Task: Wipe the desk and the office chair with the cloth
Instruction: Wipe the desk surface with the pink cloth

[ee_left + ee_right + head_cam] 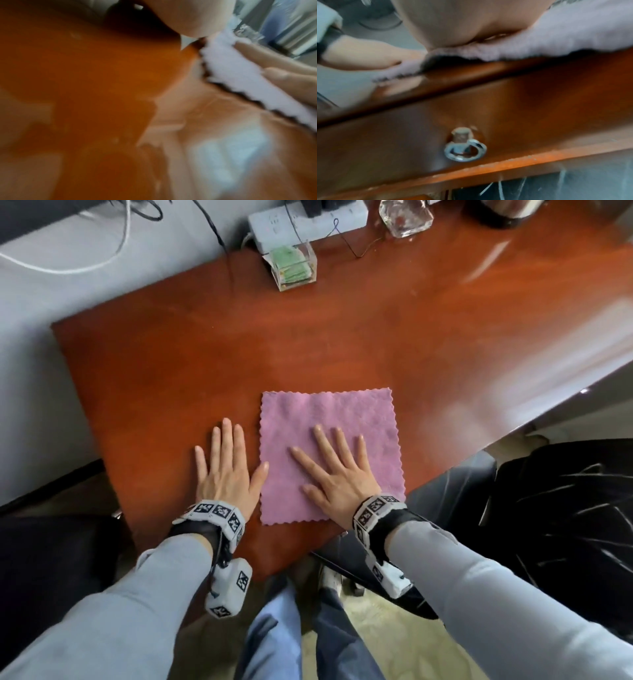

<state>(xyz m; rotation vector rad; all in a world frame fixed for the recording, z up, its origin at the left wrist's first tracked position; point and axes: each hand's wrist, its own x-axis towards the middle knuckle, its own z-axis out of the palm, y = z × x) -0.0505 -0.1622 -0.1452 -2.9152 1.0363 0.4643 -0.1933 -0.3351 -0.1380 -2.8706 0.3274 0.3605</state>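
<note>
A square pink cloth with a scalloped edge lies flat on the reddish-brown desk, near its front edge. My right hand presses flat on the cloth's near half, fingers straight and spread. My left hand lies flat on the bare wood just left of the cloth, its thumb at the cloth's left edge. The left wrist view shows the cloth with my right hand's fingers on it. In the right wrist view the cloth sits under my palm at the desk edge. The black office chair stands at the right.
At the desk's far edge stand a clear box of green notes, a white power strip with cables, and a glass object. A drawer with a metal ring pull sits below the desk front. A dark seat is at lower left.
</note>
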